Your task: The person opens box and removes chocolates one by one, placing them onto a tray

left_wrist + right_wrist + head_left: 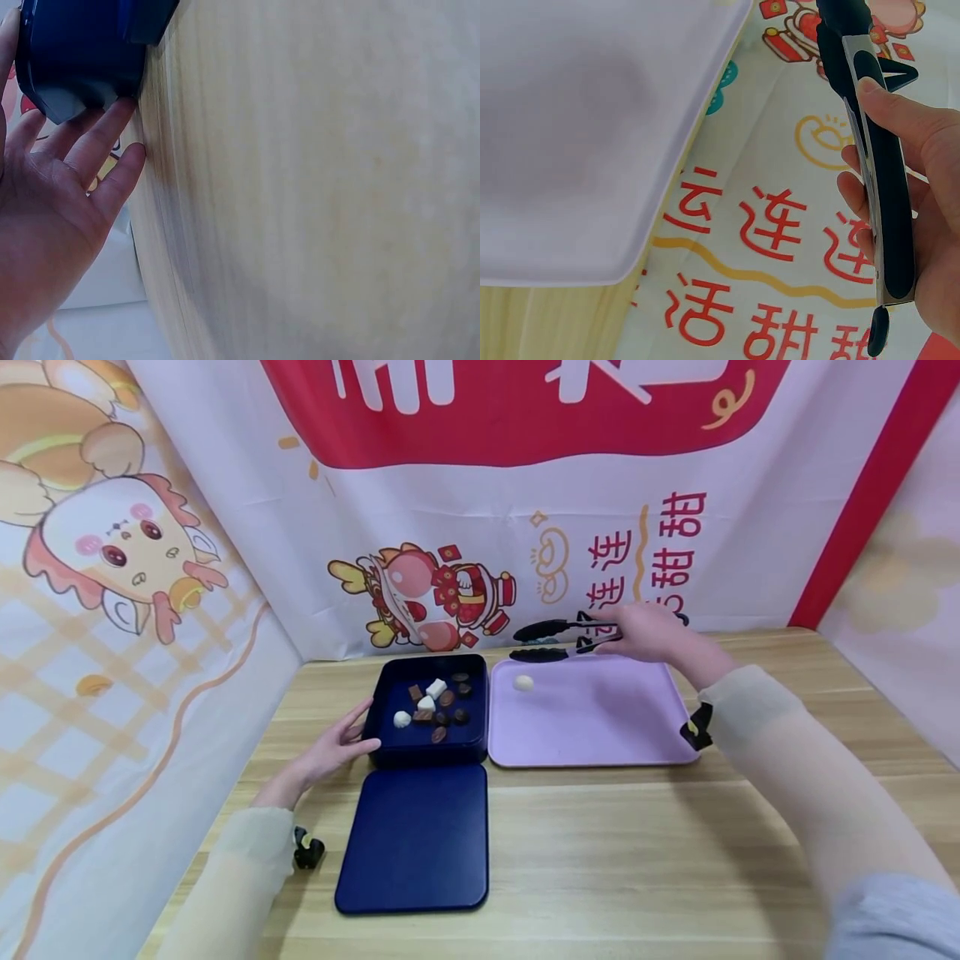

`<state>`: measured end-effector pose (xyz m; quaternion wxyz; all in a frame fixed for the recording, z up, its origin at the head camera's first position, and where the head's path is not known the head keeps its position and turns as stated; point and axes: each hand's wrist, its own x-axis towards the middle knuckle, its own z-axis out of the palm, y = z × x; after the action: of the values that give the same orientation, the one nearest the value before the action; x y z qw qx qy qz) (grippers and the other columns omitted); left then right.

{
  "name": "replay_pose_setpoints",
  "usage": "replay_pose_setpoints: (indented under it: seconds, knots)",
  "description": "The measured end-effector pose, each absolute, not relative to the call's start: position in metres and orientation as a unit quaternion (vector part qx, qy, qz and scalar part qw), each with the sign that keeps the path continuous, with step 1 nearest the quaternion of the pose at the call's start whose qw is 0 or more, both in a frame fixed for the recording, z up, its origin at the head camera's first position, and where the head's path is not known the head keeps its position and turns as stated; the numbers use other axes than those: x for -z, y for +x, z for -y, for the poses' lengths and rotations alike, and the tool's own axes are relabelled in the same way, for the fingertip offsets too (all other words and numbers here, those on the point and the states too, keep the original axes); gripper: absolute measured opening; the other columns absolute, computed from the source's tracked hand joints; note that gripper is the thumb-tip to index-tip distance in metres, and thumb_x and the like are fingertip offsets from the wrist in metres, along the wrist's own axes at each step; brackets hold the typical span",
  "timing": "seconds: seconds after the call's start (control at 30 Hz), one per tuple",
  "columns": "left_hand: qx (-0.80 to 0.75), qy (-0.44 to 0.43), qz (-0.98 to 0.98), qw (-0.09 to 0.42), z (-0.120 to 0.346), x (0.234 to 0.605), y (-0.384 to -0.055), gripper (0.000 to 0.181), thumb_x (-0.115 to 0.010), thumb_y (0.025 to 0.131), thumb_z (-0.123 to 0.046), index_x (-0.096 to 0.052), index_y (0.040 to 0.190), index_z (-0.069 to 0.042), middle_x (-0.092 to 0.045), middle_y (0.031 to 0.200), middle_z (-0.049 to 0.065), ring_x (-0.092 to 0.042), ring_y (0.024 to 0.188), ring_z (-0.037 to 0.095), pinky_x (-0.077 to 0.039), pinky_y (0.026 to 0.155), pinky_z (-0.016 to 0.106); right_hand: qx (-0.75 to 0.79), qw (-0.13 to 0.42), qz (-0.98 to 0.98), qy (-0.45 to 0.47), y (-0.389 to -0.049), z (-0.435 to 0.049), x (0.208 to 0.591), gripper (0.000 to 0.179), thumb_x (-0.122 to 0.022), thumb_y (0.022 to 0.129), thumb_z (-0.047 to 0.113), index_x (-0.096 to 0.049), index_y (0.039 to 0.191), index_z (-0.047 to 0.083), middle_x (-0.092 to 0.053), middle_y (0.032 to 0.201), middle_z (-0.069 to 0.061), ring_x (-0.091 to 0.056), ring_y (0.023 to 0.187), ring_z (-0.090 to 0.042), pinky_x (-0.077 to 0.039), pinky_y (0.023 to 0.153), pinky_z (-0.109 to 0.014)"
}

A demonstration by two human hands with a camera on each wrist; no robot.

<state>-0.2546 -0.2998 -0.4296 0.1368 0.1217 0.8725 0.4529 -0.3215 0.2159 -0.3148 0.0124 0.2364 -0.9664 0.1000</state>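
My right hand (pixel 651 631) grips a pair of black-and-silver kitchen tongs (pixel 889 187), raised over the back of the lilac tray (pixel 600 722). The tongs' black tips point left and stand apart, with nothing between them. Below them, a round cream-white candy (pixel 523 682) lies near the tray's left end. With fingers extended, my left hand (pixel 330 757) rests against the left side of a navy box (pixel 429 757). Inside the box lie several brown chocolates (pixel 439 734) and a few white pieces (pixel 437 688). In the left wrist view, the fingertips (pixel 118 112) touch the box's outer wall.
A navy lid (pixel 416 843) lies flat on the wooden table (pixel 600 860), just in front of the box. Box and tray stand side by side, close together. Behind them hangs a printed cloth backdrop (pixel 495 518), with another printed wall (pixel 112 710) on the left.
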Motion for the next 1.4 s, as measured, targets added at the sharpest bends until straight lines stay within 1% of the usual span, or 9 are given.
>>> replay_pose_setpoints:
  seconds: [0.37,0.47,0.57,0.67,0.9,1.0,1.17,1.3,1.4]
  knots:
    - [-0.45,0.118,-0.874,0.141,0.302,0.43,-0.258,0.081,-0.062,0.097,-0.033,-0.008,0.158,-0.028,-0.016,0.153,0.034,-0.019,0.139,0.048,-0.024,0.107,0.061,-0.107,0.015,0.958,0.265,-0.315,-0.193,0.3,0.063,-0.075,0.086,0.026,-0.051,0.143,0.01,-0.056,0.135,-0.018,-0.055,0.118,-0.038,-0.046,0.089,-0.054]
    - [-0.449,0.117,-0.874,0.141,0.302,0.43,-0.257,0.081,-0.061,0.097,-0.032,-0.008,0.158,-0.028,-0.016,0.153,0.033,-0.019,0.139,0.048,-0.024,0.107,0.061,-0.098,0.023,0.956,0.275,-0.316,-0.184,0.298,0.063,-0.076,0.086,0.027,-0.052,0.141,0.01,-0.06,0.129,-0.018,-0.059,0.111,-0.036,-0.049,0.084,-0.051]
    - [-0.451,0.118,-0.873,0.142,0.302,0.431,-0.256,0.081,-0.061,0.097,-0.032,-0.008,0.158,-0.027,-0.015,0.153,0.033,-0.018,0.14,0.048,-0.024,0.107,0.061,-0.094,0.027,0.953,0.287,-0.316,-0.175,0.296,0.063,-0.076,0.085,0.028,-0.052,0.141,0.01,-0.061,0.128,-0.017,-0.061,0.106,-0.034,-0.049,0.084,-0.05]
    - [-0.449,0.119,-0.874,0.141,0.303,0.431,-0.255,0.081,-0.061,0.098,-0.033,-0.007,0.158,-0.026,-0.015,0.154,0.032,-0.018,0.14,0.047,-0.025,0.107,0.061,-0.096,0.028,0.949,0.298,-0.315,-0.166,0.294,0.064,-0.076,0.085,0.029,-0.052,0.141,0.01,-0.06,0.13,-0.016,-0.061,0.106,-0.033,-0.048,0.086,-0.049]
    - [-0.449,0.118,-0.875,0.138,0.303,0.432,-0.254,0.081,-0.061,0.098,-0.033,-0.008,0.158,-0.027,-0.015,0.154,0.033,-0.018,0.14,0.048,-0.025,0.107,0.061,-0.087,0.031,0.943,0.319,-0.314,-0.146,0.293,0.063,-0.076,0.086,0.031,-0.053,0.141,0.012,-0.06,0.132,-0.013,-0.064,0.099,-0.03,-0.05,0.081,-0.046]
    - [-0.448,0.119,-0.876,0.138,0.302,0.431,-0.254,0.081,-0.061,0.098,-0.033,-0.008,0.158,-0.027,-0.015,0.153,0.033,-0.019,0.14,0.048,-0.025,0.107,0.061,-0.08,0.034,0.94,0.331,-0.315,-0.138,0.294,0.064,-0.076,0.085,0.032,-0.053,0.141,0.013,-0.058,0.134,-0.012,-0.063,0.102,-0.03,-0.05,0.083,-0.045]
    - [-0.444,0.118,-0.877,0.138,0.301,0.43,-0.255,0.081,-0.061,0.097,-0.034,-0.008,0.158,-0.027,-0.014,0.153,0.033,-0.019,0.139,0.049,-0.025,0.106,0.062,-0.071,0.025,0.936,0.345,-0.313,-0.123,0.295,0.063,-0.076,0.086,0.032,-0.052,0.142,0.014,-0.054,0.138,-0.012,-0.058,0.116,-0.032,-0.048,0.09,-0.046]
    - [-0.445,0.12,-0.877,0.139,0.3,0.429,-0.256,0.081,-0.061,0.097,-0.034,-0.007,0.158,-0.027,-0.011,0.155,0.032,-0.018,0.14,0.049,-0.025,0.106,0.062,-0.062,0.02,0.931,0.359,-0.314,-0.109,0.298,0.063,-0.075,0.087,0.034,-0.052,0.142,0.014,-0.055,0.137,-0.011,-0.057,0.118,-0.03,-0.049,0.087,-0.045]
    - [-0.448,0.121,-0.874,0.141,0.301,0.429,-0.256,0.081,-0.061,0.098,-0.033,-0.007,0.158,-0.027,-0.01,0.156,0.03,-0.017,0.14,0.048,-0.025,0.106,0.062,-0.054,0.019,0.927,0.37,-0.314,-0.099,0.302,0.064,-0.075,0.087,0.035,-0.052,0.142,0.013,-0.056,0.136,-0.011,-0.056,0.119,-0.03,-0.048,0.089,-0.045]
